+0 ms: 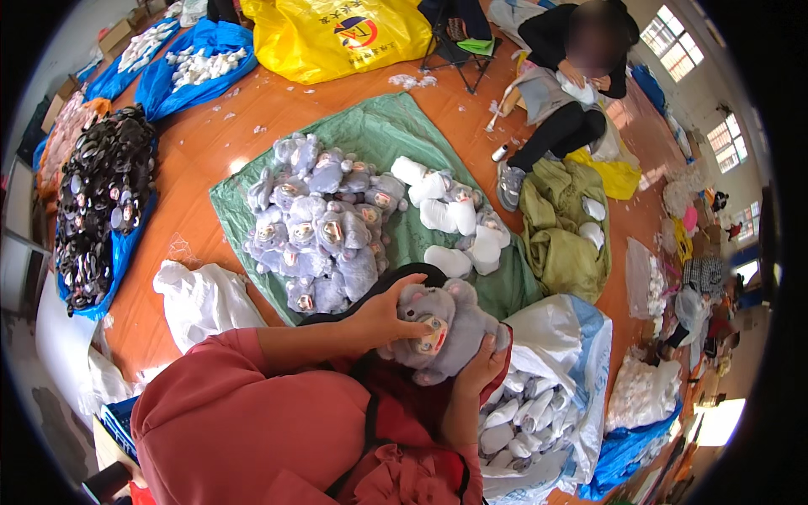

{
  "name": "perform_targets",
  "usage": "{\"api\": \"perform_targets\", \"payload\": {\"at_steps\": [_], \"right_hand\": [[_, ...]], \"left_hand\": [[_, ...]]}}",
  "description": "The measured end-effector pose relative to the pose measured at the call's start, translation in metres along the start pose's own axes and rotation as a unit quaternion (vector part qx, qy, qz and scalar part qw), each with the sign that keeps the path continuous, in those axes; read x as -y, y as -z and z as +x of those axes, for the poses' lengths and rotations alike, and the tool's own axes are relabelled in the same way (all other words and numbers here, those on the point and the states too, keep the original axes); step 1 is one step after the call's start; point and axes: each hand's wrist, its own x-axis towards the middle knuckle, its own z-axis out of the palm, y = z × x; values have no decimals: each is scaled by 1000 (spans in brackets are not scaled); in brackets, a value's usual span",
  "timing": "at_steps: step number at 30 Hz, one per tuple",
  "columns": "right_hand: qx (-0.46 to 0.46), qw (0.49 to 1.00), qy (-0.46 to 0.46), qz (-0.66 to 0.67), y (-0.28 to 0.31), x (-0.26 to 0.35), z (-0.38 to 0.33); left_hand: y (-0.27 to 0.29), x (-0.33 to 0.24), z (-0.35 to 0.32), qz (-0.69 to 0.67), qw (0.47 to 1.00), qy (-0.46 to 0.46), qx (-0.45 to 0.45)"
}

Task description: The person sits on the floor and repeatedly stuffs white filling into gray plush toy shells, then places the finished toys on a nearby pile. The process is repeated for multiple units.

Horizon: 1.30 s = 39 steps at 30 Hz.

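A grey plush toy (459, 324) with round ears and a small printed face patch is held over my lap. My left hand (389, 316) grips its head side, the thumb lying by the face patch. On the other side my right hand (481, 364) is wrapped round the lower body; some of its fingers are hidden beneath the toy. In front, a heap of similar grey plush toys (324, 223) lies on a green sheet (412, 122). Beside that heap are several white stuffed pieces (450, 215), some with grey plush showing.
By my right side stands an open white sack (547, 337) of white and grey pieces. A white bag (202, 303) lies at left, near dark items on blue sheeting (105, 210). Across from me a seated person (572, 93) handles something white. A yellow sack (337, 38) lies at the back.
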Motion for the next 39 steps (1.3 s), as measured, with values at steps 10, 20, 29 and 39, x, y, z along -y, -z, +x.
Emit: {"api": "perform_targets", "payload": {"at_steps": [10,20,29,39], "right_hand": [[-59,995,-53,-53,21,10,39],[-195,975,-86,-64,94,-3,18],[-87,979,-26,-181,90,-2,-20],[-58,955,73,-280,96,-11,-11]], "left_hand": [[89,20,72,-155,937,-122,-287],[305,136,187,245,798,102,-541],[299,168,208,349,739,241,-523],[171,153,286,518,791,-229,-229]]}}
